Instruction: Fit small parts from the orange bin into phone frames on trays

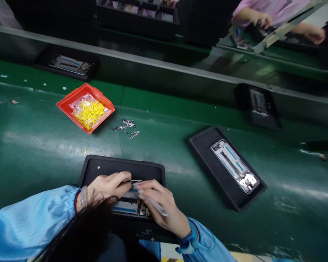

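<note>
Dark hair [91, 227], bottom center, could foul the open phone [129, 206]; the right hand [169, 202] grasps a slim tool [158, 207], whose slip might scratch; grip of left hand [108, 186] unclear.

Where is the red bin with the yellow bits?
In the head view, the red bin sits left of centre on the green surface, left of small silvery pieces.
</note>
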The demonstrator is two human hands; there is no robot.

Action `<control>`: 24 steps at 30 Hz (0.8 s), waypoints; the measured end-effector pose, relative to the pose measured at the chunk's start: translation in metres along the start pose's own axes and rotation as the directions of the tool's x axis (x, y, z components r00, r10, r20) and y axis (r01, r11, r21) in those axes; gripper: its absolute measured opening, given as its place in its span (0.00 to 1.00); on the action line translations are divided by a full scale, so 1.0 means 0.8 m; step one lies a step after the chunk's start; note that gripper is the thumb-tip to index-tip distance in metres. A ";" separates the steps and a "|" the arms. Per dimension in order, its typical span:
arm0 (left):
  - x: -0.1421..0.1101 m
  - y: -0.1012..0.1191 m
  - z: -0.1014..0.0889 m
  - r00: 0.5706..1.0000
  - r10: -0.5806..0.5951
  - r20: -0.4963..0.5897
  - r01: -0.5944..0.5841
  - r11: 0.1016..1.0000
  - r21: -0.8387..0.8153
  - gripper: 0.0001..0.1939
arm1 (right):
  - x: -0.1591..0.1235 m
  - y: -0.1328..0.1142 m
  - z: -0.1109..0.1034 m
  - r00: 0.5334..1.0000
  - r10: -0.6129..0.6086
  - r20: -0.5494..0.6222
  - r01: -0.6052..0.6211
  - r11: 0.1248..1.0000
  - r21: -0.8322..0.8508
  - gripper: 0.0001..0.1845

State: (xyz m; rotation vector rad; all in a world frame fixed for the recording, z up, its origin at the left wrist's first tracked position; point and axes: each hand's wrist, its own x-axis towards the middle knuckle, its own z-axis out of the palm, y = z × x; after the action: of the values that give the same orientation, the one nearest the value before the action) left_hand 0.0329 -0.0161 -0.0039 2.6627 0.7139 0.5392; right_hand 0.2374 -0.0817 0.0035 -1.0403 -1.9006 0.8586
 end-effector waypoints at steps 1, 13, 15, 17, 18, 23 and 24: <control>-0.001 0.000 0.002 0.999 -0.031 -0.010 0.031 0.999 -0.034 0.14 | 0.000 0.000 0.001 1.000 0.007 -0.004 -0.007 1.000 -0.008 0.21; -0.005 0.000 0.014 1.000 -0.007 -0.009 0.007 0.999 0.033 0.14 | 0.000 0.005 0.014 0.985 -0.009 -0.174 0.008 1.000 -0.004 0.17; -0.005 -0.001 0.015 1.000 0.004 0.009 -0.004 0.999 0.044 0.14 | -0.001 0.006 0.018 0.968 -0.004 -0.249 0.006 1.000 0.007 0.17; -0.006 -0.003 0.017 1.000 0.011 0.018 -0.011 0.999 0.045 0.15 | -0.002 0.005 0.019 0.955 0.001 -0.297 0.000 1.000 0.004 0.16; -0.006 -0.004 0.018 1.000 0.014 0.019 -0.015 0.999 0.045 0.15 | -0.002 0.005 0.020 0.950 0.001 -0.311 -0.001 1.000 0.000 0.16; -0.004 -0.005 0.018 0.997 0.072 -0.024 -0.070 0.994 0.082 0.17 | 0.001 0.005 0.020 0.949 -0.010 -0.316 0.010 1.000 -0.003 0.16; -0.002 -0.005 0.016 0.996 0.088 -0.033 -0.085 0.992 0.094 0.18 | 0.001 0.005 0.020 0.951 -0.016 -0.310 0.015 1.000 -0.004 0.15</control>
State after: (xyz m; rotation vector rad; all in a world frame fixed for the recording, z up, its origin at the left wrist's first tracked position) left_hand 0.0358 -0.0165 -0.0173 2.7871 0.6509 0.5928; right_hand 0.2247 -0.0817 -0.0070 -1.0904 -1.6417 0.6408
